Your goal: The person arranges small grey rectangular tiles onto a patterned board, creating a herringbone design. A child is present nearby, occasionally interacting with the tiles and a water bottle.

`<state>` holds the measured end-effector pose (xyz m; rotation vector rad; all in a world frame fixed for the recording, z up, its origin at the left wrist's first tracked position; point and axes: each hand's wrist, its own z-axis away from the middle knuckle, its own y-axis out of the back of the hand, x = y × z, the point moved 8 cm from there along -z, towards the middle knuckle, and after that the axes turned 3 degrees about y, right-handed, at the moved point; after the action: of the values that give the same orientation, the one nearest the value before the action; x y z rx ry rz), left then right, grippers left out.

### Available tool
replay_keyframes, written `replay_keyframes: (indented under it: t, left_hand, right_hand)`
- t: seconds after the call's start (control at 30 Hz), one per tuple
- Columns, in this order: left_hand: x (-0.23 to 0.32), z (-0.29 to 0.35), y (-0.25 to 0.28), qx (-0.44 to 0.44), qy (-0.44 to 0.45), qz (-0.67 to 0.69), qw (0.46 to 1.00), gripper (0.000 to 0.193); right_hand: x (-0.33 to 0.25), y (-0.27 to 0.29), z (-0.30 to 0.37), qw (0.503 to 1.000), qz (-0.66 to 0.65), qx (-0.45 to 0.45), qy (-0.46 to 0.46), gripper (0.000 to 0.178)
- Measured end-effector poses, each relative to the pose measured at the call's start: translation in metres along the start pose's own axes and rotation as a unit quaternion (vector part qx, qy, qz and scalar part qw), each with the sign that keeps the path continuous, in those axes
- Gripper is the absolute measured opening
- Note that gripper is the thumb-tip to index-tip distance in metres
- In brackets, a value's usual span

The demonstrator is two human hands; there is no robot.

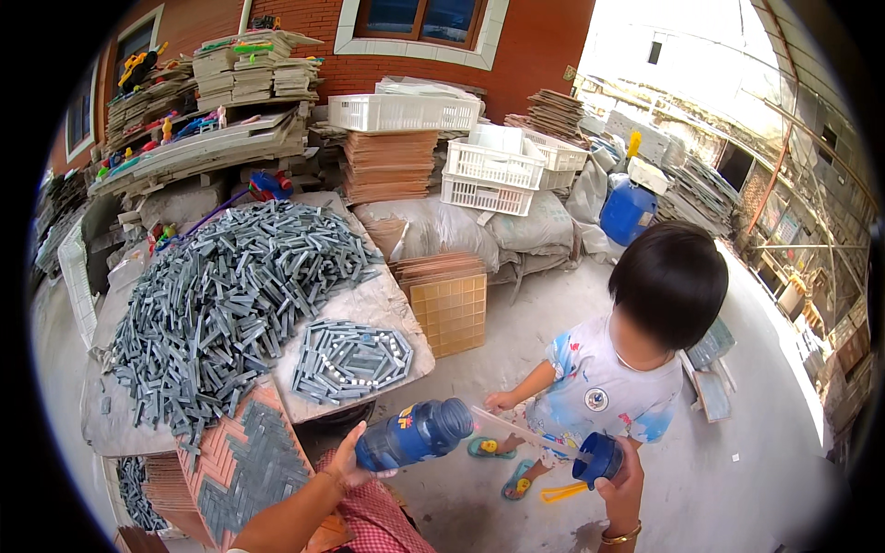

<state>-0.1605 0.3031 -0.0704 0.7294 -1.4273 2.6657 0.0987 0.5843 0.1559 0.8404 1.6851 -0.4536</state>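
Observation:
My left hand (348, 458) is wrapped round a translucent blue water bottle (415, 435), tilted with its mouth toward the right. In my right hand (625, 484) is a blue bottle lid (599, 459); a yellow strap (564, 494) shows just below it. Between the bottle mouth and the lid runs a pale, pinkish translucent strip (525, 429); whether it is a straw or liquid I cannot tell. A small person (608, 369) in a white and blue shirt stands close in front, one hand (502, 401) by the strip's upper end.
To the left, a worktable (410, 346) bears a heap of grey tile strips (240, 286) and an octagonal arrangement of strips (352, 361). A herringbone tile panel (249, 470) leans at its front. White crates (493, 170), stacked sheets (389, 164) and a blue barrel (629, 212) stand behind.

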Motion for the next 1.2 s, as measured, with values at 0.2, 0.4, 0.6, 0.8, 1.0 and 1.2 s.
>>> replay_keyframes:
  t: [0.2, 0.4, 0.6, 0.8, 1.0, 1.2]
  left_hand:
    - [-0.010, 0.024, -0.010, -0.001, 0.001, -0.048, 0.999, 0.062]
    - [-0.032, 0.043, -0.018, -0.005, 0.029, -0.040, 0.999, 0.060]
    - [-0.044, 0.053, -0.022, -0.006, 0.058, -0.020, 0.998, 0.054]
    - [-0.047, 0.052, -0.023, -0.037, -0.029, -0.021, 0.999, 0.053]
    - [-0.055, 0.054, -0.029, -0.049, -0.023, -0.009, 0.998, 0.049]
    - [-0.080, 0.051, -0.035, -0.068, 0.062, 0.018, 0.996, 0.055]
  right_hand:
    - [-0.026, -0.038, -0.022, 0.971, 0.141, -0.187, 0.038, 0.077]
    - [-0.059, -0.125, -0.010, 0.877, 0.264, -0.357, 0.184, 0.068]
    - [-0.086, -0.149, 0.017, 0.824, 0.288, -0.396, 0.284, 0.069]
    - [-0.065, -0.144, 0.019, 0.866, 0.363, -0.319, 0.131, 0.069]
    - [-0.052, -0.129, 0.020, 0.913, 0.247, -0.323, -0.037, 0.067]
    - [-0.095, -0.143, 0.034, 0.785, 0.357, -0.367, 0.348, 0.080]
